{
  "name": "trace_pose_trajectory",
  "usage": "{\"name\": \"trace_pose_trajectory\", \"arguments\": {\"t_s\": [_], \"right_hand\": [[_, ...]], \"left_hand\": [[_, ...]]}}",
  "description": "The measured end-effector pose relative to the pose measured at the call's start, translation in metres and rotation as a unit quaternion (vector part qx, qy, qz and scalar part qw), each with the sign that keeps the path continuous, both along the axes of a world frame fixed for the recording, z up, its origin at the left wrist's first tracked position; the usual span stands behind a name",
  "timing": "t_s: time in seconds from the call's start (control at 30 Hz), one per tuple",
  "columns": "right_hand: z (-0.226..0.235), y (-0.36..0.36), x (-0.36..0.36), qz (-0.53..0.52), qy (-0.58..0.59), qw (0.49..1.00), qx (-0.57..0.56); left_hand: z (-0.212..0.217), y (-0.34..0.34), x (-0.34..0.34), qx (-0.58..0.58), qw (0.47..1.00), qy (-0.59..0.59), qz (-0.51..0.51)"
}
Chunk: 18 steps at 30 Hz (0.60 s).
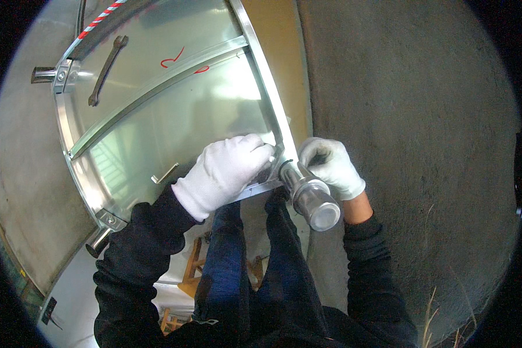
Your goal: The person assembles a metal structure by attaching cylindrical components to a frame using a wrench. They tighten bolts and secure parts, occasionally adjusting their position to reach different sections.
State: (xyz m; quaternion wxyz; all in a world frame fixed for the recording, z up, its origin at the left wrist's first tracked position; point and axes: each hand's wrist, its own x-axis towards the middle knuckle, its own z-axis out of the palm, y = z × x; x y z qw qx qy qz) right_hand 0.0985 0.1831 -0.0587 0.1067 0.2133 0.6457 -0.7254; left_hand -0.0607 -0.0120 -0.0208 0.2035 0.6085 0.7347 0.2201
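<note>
Head view: one large galvanised sheet-metal panel (174,110) with a raised frame was seen, crossed by one diagonal stiffening rib (156,93). One open-ended spanner (107,69) and one small L-shaped hex key (164,173) were laid on it, well apart. Three round metal legs were counted at the corners, the nearest (313,197) at the panel's near right corner. Two white-gloved hands were used: the left hand (226,171) was pressed, fingers curled, on the corner frame, and the right hand (330,165) was closed around the top of that nearest leg.
</note>
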Motion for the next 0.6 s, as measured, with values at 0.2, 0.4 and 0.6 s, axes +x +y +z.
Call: {"name": "trace_pose_trajectory", "arguments": {"t_s": [0.2,0.4,0.6], "right_hand": [[0.018,0.016,-0.007,0.134,0.173,0.939,0.265],[0.04,0.022,-0.022,0.237,0.219,0.86,0.396],[0.043,0.025,-0.022,0.257,0.183,0.861,0.4]], "left_hand": [[-0.004,0.01,-0.007,0.087,0.994,0.041,-0.05],[0.001,0.008,-0.004,0.096,0.989,0.091,-0.064],[0.006,0.009,-0.013,-0.029,0.998,-0.008,-0.059]]}}
